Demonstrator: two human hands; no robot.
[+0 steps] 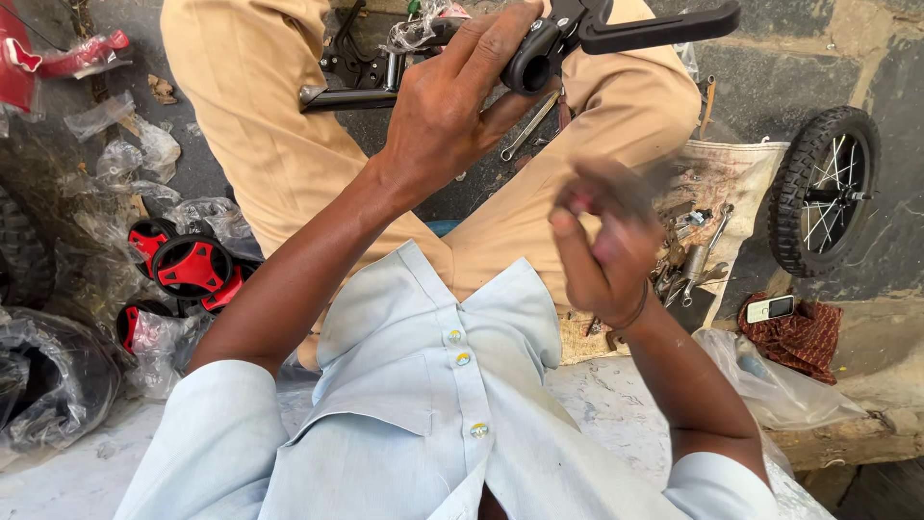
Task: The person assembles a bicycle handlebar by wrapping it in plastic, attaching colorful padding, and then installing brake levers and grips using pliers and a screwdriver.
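Your left hand [452, 106] grips the black handlebar grip [527, 60] at the far side, while your blurred right hand [606, 241] hangs nearer, fingers loosely curled, empty.

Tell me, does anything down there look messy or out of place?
Yes. Crumpled clear plastic wrapping is strewn over the ground at the left, and loose metal tools lie jumbled on a cloth sack at the right. Nothing looks broken.
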